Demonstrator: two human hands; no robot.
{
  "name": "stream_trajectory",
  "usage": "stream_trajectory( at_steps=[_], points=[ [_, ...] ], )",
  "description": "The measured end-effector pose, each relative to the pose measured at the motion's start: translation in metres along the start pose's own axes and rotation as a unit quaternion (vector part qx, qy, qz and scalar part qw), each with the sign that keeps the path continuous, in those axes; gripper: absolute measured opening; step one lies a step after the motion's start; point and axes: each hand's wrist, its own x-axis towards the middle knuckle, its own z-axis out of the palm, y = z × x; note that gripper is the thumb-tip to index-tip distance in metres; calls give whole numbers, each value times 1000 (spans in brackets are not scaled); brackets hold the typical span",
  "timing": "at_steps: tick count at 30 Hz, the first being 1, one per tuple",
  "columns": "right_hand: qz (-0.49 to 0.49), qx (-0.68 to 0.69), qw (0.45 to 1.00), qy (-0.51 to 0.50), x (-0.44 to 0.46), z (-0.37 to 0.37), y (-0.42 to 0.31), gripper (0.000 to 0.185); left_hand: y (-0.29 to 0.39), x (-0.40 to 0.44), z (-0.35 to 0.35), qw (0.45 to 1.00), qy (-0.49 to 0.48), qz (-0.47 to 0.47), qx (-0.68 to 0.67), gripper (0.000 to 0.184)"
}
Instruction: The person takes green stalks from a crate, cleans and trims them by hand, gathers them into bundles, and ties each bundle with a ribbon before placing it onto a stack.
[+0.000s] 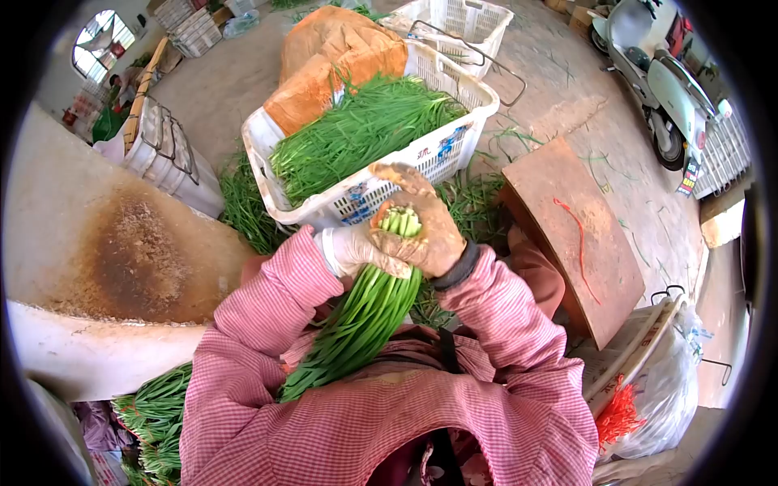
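A bundle of long green stalks (365, 320) is held in front of my chest, its pale cut ends up between my hands and its leaves hanging down to the lower left. My left hand (356, 249), in a whitish glove, closes round the bundle just below the ends. My right hand (425, 223), in a soiled brownish glove, wraps the bundle from the right, its fingers curved over the top. Just beyond my hands stands a white basket (324, 212) heaped with loose green stalks (365, 134), with an orange cloth (336, 53) over its far left part.
To the right is a brown board (571, 235) with a red string (577, 243). A stained slab (138, 251) lies left, above more green bundles (162, 413). Red ties (620, 417) hang by a plastic bag (668, 405) at lower right. A scooter (677, 89) stands farther back.
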Motion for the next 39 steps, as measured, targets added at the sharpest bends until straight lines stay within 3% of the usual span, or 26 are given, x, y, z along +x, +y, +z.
stream_trajectory(
  at_steps=[2,3,5,6,7,8,9,10,11,12,13,14,15,17,18,19,20,21,23,25,28,30,33,34,37,39],
  points=[
    [-120,-217,969,13,16,-11,-2,55,13,1,0,997,46,-57,14,84],
    [-121,-216,969,15,26,-15,1,55,30,5,4,995,26,-31,87,73],
    [3,74,994,81,44,-21,3,76,52,12,3,981,84,-15,172,56],
    [69,325,943,34,45,-19,-10,90,63,16,6,981,98,84,148,51],
    [75,402,912,22,43,-7,-9,78,77,20,9,969,109,187,123,45],
    [200,408,886,-92,34,4,6,76,100,20,8,961,145,208,115,43],
    [180,265,939,-126,16,14,-7,69,123,14,5,951,180,226,106,41],
    [169,236,943,-162,-11,33,17,67,145,2,-2,932,225,271,82,40],
    [237,207,920,-231,-39,41,39,62,161,-14,-9,908,271,316,56,39],
    [234,173,936,-200,-77,43,77,56,168,-32,-10,869,331,359,82,40],
    [259,-94,930,-242,-99,28,98,42,171,-51,-11,820,391,405,106,41],
    [347,-234,818,-394,-84,-7,68,41,172,-66,-22,794,427,424,87,42],
    [436,-395,734,-340,-116,-18,117,52,169,-79,-38,767,460,442,71,43],
    [501,-472,706,-167,-94,-35,96,72,154,-98,-48,697,508,504,56,38],
    [337,-455,823,-50,-75,-42,72,73,144,-105,-53,699,511,498,51,36],
    [156,-412,895,68,-59,-48,52,74,134,-111,-56,702,513,492,44,34],
    [71,-303,944,108,-34,-36,29,80,122,-109,-50,704,507,497,38,31],
    [-21,-192,973,127,-9,-24,5,86,110,-103,-40,705,498,503,33,28],
    [-91,-226,969,51,21,16,-56,109,89,-93,-13,722,473,505,9,29],
    [-32,-282,959,-13,28,66,-57,115,74,-89,8,740,439,505,-63,34],
    [-49,-278,959,-8,38,89,-56,102,48,-106,-13,757,361,521,-162,42],
    [72,-285,939,-178,50,95,-81,80,36,-124,-19,729,331,568,-188,40],
    [-70,-330,924,-181,72,132,-96,65,23,-146,-24,720,249,625,-169,49],
    [-46,-365,910,-191,81,153,-105,55,18,-148,-22,707,278,626,-176,49],
    [-32,-446,862,-239,87,190,-109,62,3,-163,-49,678,301,642,-196,46],
    [-25,-439,871,-220,75,179,-113,76,-2,-163,-38,679,320,615,-244,44]
  ],
)
